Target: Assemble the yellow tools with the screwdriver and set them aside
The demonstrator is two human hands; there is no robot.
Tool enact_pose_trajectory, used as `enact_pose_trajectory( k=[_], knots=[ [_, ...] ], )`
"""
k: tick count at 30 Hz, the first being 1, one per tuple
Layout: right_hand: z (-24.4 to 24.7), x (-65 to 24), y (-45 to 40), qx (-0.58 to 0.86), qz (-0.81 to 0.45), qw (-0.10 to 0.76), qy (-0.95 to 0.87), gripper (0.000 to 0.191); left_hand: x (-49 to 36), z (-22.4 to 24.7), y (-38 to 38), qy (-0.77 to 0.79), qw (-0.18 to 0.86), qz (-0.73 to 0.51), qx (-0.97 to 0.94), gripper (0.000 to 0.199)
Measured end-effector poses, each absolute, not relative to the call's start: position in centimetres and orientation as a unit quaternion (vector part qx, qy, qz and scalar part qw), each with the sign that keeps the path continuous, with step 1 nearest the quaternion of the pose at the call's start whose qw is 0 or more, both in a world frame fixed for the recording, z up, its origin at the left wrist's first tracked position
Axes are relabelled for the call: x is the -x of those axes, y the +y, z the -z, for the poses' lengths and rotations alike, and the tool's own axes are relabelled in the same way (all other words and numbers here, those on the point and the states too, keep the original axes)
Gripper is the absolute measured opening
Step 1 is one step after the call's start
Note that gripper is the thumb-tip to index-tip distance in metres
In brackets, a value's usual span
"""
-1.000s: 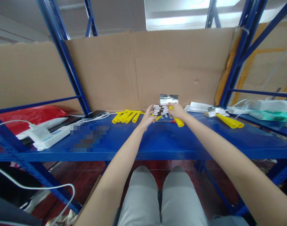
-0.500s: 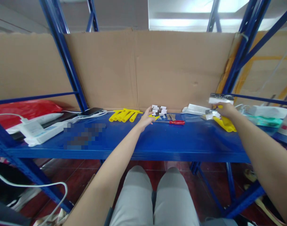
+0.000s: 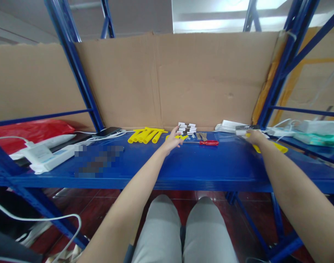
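Note:
My left hand [image 3: 172, 141] rests on the blue shelf top with its fingers apart, touching or just over small yellow pieces [image 3: 183, 137]. Beyond its fingertips is a stack of white pieces with dark middles [image 3: 187, 128]. A screwdriver with a red handle [image 3: 209, 143] lies to its right, beside small brownish strips [image 3: 202, 136]. At the right, my right hand [image 3: 256, 138] is closed on a packet with a black and white card [image 3: 245, 128]. Its fingertips are largely hidden. A yellow piece [image 3: 279, 147] shows beside that hand.
Several yellow tubes [image 3: 147, 134] lie left of my left hand. A white power strip [image 3: 56, 157] with cables and a red bag [image 3: 41, 131] sit farther left. Cardboard [image 3: 199, 80] stands along the back. White packaging [image 3: 228, 126] lies at back right.
My right hand has moved slightly left in view, and the packet has gone from raised to lower, near the shelf. My left hand stays almost in place.

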State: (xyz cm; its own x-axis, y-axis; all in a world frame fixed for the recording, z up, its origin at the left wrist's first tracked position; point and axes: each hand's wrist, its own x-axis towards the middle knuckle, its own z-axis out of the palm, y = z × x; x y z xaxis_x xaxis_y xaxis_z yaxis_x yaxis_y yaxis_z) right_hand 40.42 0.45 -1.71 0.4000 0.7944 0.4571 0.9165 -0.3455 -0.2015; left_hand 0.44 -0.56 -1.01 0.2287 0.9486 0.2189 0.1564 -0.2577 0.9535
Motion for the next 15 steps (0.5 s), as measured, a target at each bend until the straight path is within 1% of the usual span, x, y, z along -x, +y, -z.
enact_pose_trajectory(
  k=[2, 3, 6, 10, 15],
  knots=[
    [1.5, -39.9, 0.2, 0.830, 0.112, 0.151, -0.525, 0.042, -0.4, 1.0, -0.6, 0.421, 0.438, -0.451, -0.654, 0.096],
    [1.3, -39.6, 0.0, 0.833, 0.109, 0.134, -0.526, 0.041, -0.4, 1.0, -0.6, 0.419, 0.437, -0.452, -0.655, 0.096],
    [0.7, -38.9, -0.5, 0.831, 0.104, 0.108, -0.536, 0.041, -0.3, 1.0, -0.6, 0.416, 0.431, -0.454, -0.659, 0.095],
    [-0.2, -38.3, -1.3, 0.838, 0.081, 0.080, -0.534, 0.049, -0.3, 1.1, -0.6, 0.422, 0.426, -0.443, -0.667, 0.094],
    [-0.8, -38.0, -2.9, 0.842, 0.053, 0.025, -0.537, 0.045, -0.3, 1.0, -0.6, 0.424, 0.424, -0.430, -0.675, 0.090]
  ],
)
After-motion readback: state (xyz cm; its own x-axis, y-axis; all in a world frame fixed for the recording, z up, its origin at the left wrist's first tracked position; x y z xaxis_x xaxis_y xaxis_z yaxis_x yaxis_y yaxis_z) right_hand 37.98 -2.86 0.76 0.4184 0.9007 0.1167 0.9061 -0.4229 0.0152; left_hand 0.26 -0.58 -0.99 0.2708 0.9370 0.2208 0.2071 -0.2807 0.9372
